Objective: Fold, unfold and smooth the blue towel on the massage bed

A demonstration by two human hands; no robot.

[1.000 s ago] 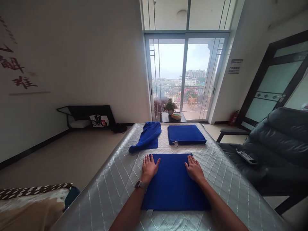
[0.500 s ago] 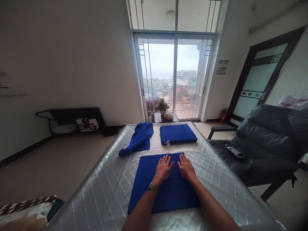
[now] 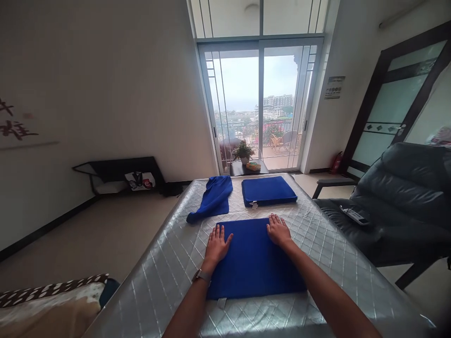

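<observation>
A blue cloth (image 3: 252,263) lies flat and squared in front of me, a small white tag showing at its near edge. My left hand (image 3: 217,245) rests on its far left corner, fingers stretched out, a watch on the wrist. At the far right corner my right hand (image 3: 279,230) lies flat, fingers extended. Neither hand grips anything. Beyond the cloth is a neat stack of folded blue cloths (image 3: 269,190) with a white tag. To its left lies a crumpled blue cloth (image 3: 214,199).
Everything rests on a table with a silver quilted cover (image 3: 165,263). A black recliner (image 3: 405,202) with a remote-like device stands at right. Behind the table are a potted plant (image 3: 244,152) on a chair and glass sliding doors. A patterned fabric item (image 3: 59,305) is at lower left.
My hands have moved apart across the cloth, from near its middle to its far left and right corners. The view has shifted slightly.
</observation>
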